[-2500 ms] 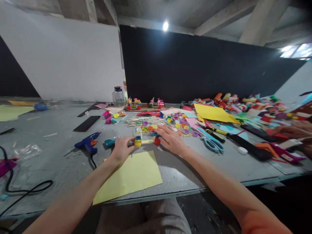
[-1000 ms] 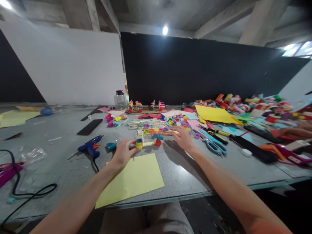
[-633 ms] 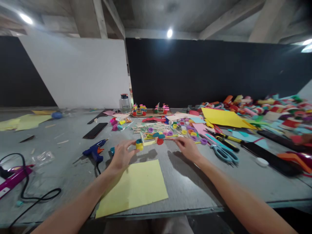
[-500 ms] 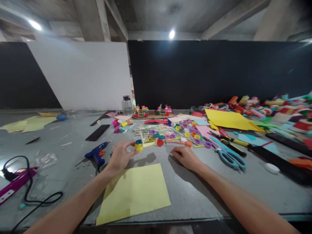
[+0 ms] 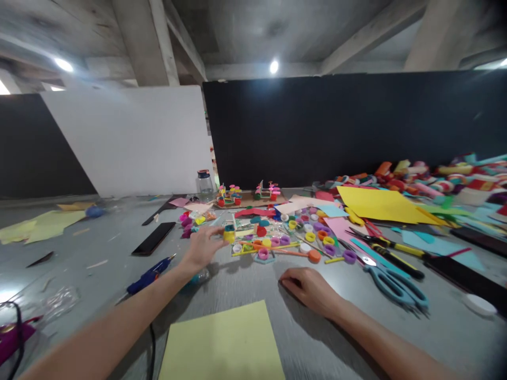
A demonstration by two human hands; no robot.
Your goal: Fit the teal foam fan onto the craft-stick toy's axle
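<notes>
My left hand [image 5: 204, 247] pinches the yellow end of a small bottle-cap craft model [image 5: 229, 235] between thumb and fingertips. The model has teal discs, a red cap and a pale upright stick, and I see it in front of craft sticks and loose bottle caps [image 5: 285, 240]. My right hand [image 5: 309, 289] rests on the grey table, its fingers curled in a loose fist with nothing visible in them. Close to my body lies a pale yellow sheet [image 5: 222, 343]. A blue glue gun [image 5: 150, 275] is partly hidden behind my left forearm.
Blue-handled scissors [image 5: 392, 285] and pliers [image 5: 390, 258] lie to the right. Two similar cap models [image 5: 267, 192] stand at the back beside a bottle [image 5: 205, 183]. A black phone-like slab [image 5: 153, 238] lies left. Many colourful rolls [image 5: 428, 182] are heaped back right.
My left hand has carried the model away from me, toward the sticks and caps. The view has tilted up, so the table things sit lower. My right hand stays curled on the table.
</notes>
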